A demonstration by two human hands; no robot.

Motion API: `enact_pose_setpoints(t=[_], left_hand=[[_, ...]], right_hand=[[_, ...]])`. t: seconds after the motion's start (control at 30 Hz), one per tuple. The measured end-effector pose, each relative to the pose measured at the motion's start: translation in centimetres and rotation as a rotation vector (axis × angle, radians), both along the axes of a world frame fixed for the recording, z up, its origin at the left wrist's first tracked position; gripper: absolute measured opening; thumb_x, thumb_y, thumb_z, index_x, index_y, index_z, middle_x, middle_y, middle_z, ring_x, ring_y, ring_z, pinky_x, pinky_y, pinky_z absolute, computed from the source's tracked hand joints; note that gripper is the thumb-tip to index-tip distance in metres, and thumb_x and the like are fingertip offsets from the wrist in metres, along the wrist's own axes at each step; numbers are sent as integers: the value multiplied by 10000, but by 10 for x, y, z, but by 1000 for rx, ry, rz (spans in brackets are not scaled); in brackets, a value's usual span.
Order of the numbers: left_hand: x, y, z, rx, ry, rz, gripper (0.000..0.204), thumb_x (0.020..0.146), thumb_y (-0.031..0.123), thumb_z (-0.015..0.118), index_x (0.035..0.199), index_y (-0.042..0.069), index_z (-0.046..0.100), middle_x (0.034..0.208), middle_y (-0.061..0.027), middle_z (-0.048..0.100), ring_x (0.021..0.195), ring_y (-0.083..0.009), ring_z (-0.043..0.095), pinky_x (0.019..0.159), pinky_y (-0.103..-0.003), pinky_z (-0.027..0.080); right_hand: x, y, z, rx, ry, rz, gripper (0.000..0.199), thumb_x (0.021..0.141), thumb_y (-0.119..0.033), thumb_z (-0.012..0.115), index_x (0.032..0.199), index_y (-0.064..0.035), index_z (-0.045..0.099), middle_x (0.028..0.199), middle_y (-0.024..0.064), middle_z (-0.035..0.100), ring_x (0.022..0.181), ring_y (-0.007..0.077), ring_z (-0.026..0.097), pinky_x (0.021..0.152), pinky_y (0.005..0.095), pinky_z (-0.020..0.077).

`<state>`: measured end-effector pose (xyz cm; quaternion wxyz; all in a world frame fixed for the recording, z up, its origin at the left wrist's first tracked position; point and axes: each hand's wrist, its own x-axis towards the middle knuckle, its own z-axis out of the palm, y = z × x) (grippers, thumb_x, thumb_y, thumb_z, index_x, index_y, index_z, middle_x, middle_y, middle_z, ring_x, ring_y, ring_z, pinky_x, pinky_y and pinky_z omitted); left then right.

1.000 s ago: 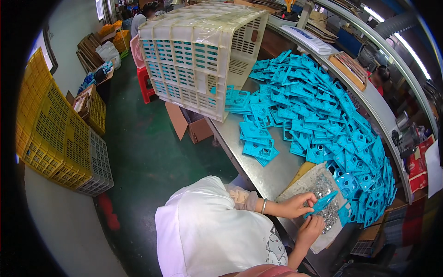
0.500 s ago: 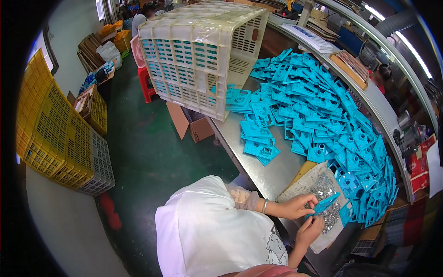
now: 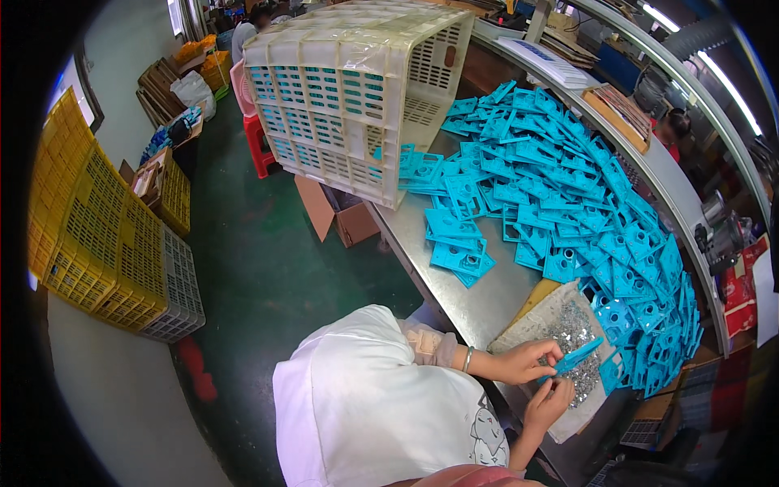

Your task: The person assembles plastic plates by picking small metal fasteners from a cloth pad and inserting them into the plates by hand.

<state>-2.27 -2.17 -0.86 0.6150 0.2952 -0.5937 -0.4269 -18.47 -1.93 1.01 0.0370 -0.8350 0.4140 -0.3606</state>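
My left hand (image 3: 526, 362) grips a flat blue plastic piece (image 3: 578, 355) over a shallow tray of small shiny metal parts (image 3: 568, 329) at the near end of the metal table (image 3: 479, 304). A bracelet sits on that wrist. My right hand (image 3: 548, 403) is just below it, with its fingers pinched against the near end of the same piece. A big heap of the same blue plastic pieces (image 3: 560, 195) spreads over the table beyond the tray.
A large cream slotted crate (image 3: 357, 89) stands on the table's far end. An open cardboard box (image 3: 341, 215) and a red stool (image 3: 258, 142) sit on the green floor. Yellow and grey crates (image 3: 105, 243) are stacked at the left. Another person (image 3: 672, 130) works across the table.
Both hands stay over the tray. The blue piece has turned slightly between my fingers, and the right hand has moved up closer to it.
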Motion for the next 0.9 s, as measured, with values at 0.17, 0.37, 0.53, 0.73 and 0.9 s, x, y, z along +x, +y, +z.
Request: enact_pose_setpoints(t=[0.17, 0.37, 0.53, 0.73, 0.9], left_hand=[[0, 1, 0, -20, -21, 14, 284, 910, 62, 650, 1143, -13, 506, 1059, -100, 534, 978, -156, 579, 747, -252, 592], [1, 4, 3, -13, -8, -9, 289, 909, 56, 652, 1146, -12, 501, 1064, -104, 531, 985, -156, 577, 757, -255, 592], [-1, 2, 0, 11, 25, -15, 289, 912, 57, 648, 1149, -11, 497, 1074, -105, 523, 990, -153, 574, 761, -256, 594], [-3, 4, 2, 15, 8, -23, 299, 913, 61, 650, 1157, -12, 493, 1067, -99, 517, 980, -147, 571, 756, -252, 590], [-3, 3, -1, 31, 35, -34, 301, 913, 57, 648, 1161, -12, 494, 1071, -98, 514, 981, -145, 567, 752, -248, 591]], right_hand=[[5, 0, 6, -119, 33, 48, 233, 953, -129, 476, 777, 23, 472, 776, 203, 466, 763, 405, 457, 750, 489, 364], [-8, -2, -7, 118, 6, 8, 202, 947, -121, 468, 816, 32, 480, 819, 214, 464, 822, 408, 461, 760, 500, 359], [5, 3, 9, -44, -19, 12, 212, 946, -113, 461, 798, 39, 479, 814, 222, 472, 825, 412, 469, 761, 500, 361], [-8, -4, -4, -38, 46, 51, 206, 936, -143, 485, 819, 26, 474, 818, 209, 473, 817, 405, 471, 779, 498, 364], [-6, 1, 0, -14, 18, 0, 205, 944, -158, 483, 845, 21, 488, 839, 207, 486, 824, 403, 471, 806, 499, 366]])
